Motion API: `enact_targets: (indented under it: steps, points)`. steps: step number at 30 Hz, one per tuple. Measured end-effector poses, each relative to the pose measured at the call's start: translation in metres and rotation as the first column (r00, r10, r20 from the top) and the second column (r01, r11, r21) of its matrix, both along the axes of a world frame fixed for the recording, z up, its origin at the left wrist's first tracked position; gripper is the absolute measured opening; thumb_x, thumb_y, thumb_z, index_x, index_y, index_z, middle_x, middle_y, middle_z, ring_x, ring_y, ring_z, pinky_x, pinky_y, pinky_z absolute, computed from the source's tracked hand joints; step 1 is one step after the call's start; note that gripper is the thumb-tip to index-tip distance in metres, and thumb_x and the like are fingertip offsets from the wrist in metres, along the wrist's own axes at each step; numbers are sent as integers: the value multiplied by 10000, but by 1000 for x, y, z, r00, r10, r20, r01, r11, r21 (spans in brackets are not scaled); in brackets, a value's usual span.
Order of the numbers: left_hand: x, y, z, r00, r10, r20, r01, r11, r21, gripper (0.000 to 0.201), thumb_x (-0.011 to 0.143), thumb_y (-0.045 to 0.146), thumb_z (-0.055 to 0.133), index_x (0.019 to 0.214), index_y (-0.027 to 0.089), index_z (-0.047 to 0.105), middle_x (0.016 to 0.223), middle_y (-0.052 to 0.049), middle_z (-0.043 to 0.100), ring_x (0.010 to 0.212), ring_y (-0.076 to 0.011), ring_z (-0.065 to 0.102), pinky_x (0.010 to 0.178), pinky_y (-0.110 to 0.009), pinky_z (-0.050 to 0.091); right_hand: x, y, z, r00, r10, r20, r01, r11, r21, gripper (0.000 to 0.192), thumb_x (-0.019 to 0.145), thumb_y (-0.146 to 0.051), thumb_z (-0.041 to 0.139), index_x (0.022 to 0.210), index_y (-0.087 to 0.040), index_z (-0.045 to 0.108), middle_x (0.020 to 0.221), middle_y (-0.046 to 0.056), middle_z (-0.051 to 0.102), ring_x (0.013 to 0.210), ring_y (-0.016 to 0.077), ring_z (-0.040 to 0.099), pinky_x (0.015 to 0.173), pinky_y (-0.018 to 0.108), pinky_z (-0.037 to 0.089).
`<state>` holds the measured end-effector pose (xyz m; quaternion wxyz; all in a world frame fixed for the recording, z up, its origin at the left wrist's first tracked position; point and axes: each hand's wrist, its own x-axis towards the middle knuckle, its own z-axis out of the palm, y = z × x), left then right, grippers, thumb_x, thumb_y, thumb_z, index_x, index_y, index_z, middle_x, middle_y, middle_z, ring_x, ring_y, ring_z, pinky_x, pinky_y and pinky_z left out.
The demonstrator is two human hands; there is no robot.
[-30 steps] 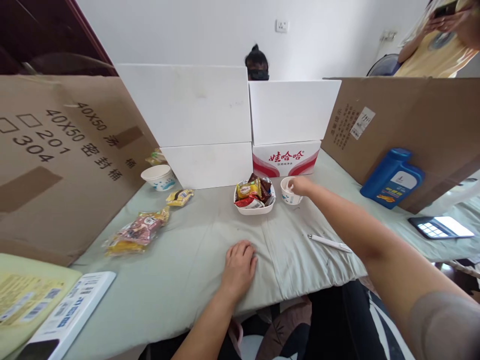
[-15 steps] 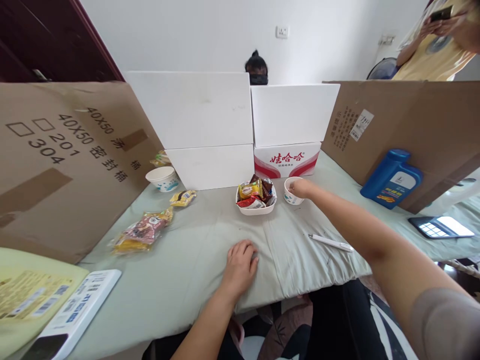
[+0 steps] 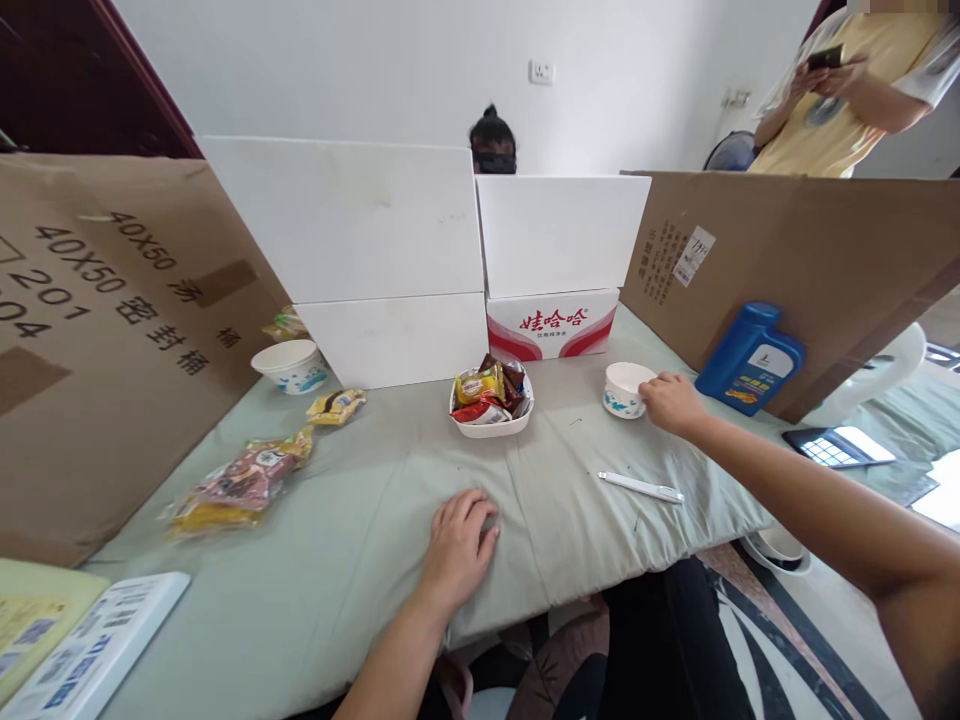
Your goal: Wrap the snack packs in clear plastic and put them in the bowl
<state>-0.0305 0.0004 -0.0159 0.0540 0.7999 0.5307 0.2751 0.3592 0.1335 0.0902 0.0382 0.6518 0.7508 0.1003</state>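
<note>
My right hand (image 3: 673,403) grips the rim of a small white paper cup (image 3: 624,388) that stands on the pale green cloth to the right of a white dish of wrapped snacks (image 3: 491,398). My left hand (image 3: 457,545) lies flat, palm down, on the cloth near the table's front edge and holds nothing. A white pen (image 3: 640,487) rests on the cloth between the two hands, nearer the right forearm.
Cardboard sheets (image 3: 112,330) and white foam boxes (image 3: 352,260) wall the table. A blue bottle (image 3: 750,358), a tablet (image 3: 838,447), a second paper bowl (image 3: 289,365) and snack packs (image 3: 240,485) lie around. One person sits behind the boxes, another stands at the far right.
My right hand has slid the paper cup to the right, away from the snack dish. The view has shifted right. My left hand has stayed in place.
</note>
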Motion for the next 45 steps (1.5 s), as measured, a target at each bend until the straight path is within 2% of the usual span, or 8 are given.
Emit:
enact_targets:
  steps: [8, 11, 15, 20, 25, 31, 39, 45]
  points:
    - [1, 1, -1, 1000, -3, -7, 3, 1000, -29, 163, 843, 217, 519, 974, 238, 614, 1151, -67, 601, 1117, -271, 530, 947, -486, 440, 52, 62, 2, 899, -387, -205, 402, 915, 37, 389, 814, -128, 504, 1174, -49, 627, 1177, 267, 523, 991, 300, 590, 814, 380, 435]
    - [0, 2, 0, 1000, -5, -12, 5, 999, -48, 155, 849, 216, 520, 973, 237, 610, 1154, -66, 597, 1125, -270, 523, 943, -481, 444, 42, 92, 0, 870, -356, -341, 397, 916, 56, 542, 861, -184, 495, 1376, -23, 432, 1334, 298, 419, 1138, 299, 534, 896, 361, 419]
    - [-1, 1, 1, 1000, -6, -17, 5, 999, -49, 152, 858, 210, 517, 979, 238, 605, 1156, -68, 594, 1129, -267, 517, 945, -474, 442, 0, 110, -11, 858, -143, -493, 200, 978, 63, 630, 886, -207, 501, 1457, -61, 279, 1424, 264, 369, 1188, 230, 514, 923, 300, 425]
    - [0, 1, 2, 1000, -10, -17, 9, 999, -37, 154, 850, 208, 524, 977, 234, 605, 1147, -67, 593, 1119, -264, 521, 945, -469, 444, -78, 71, -32, 784, 174, -596, -172, 983, 61, 418, 927, -280, 488, 1331, -174, 474, 1149, 92, 617, 941, 137, 612, 826, 243, 476]
    - [0, 2, 2, 1000, -7, -15, 6, 998, -69, 163, 845, 189, 532, 988, 231, 598, 1163, -65, 584, 1135, -268, 508, 955, -478, 426, -142, 12, -46, 664, 449, -598, -520, 852, 64, 437, 867, -381, 609, 1274, -239, 534, 1047, 53, 634, 804, 142, 612, 767, 271, 467]
    - [-1, 2, 3, 1000, -20, -11, 19, 999, -46, 154, 843, 199, 529, 973, 232, 606, 1141, -63, 597, 1116, -258, 525, 947, -459, 436, -180, 4, -52, 791, 305, -530, -366, 931, -11, 348, 913, -361, 567, 1236, -239, 525, 901, 19, 682, 829, 173, 632, 702, 255, 414]
    - [-3, 5, -1, 1000, -20, -11, 20, 999, -37, 149, 845, 233, 523, 963, 240, 613, 1140, -65, 605, 1100, -264, 532, 927, -462, 440, -172, 9, -46, 867, 263, -423, -312, 949, -51, 411, 889, -447, 588, 1270, -317, 502, 1091, 1, 677, 951, 168, 638, 751, 236, 414]
    - [-5, 6, -2, 999, -30, -16, 29, 1000, -10, 162, 850, 249, 514, 969, 234, 624, 1139, -72, 611, 1098, -264, 544, 924, -456, 452, -160, 9, -43, 921, 137, -364, -165, 985, -48, 411, 924, -553, 456, 1166, -233, 547, 1078, 78, 677, 966, 234, 637, 751, 291, 427]
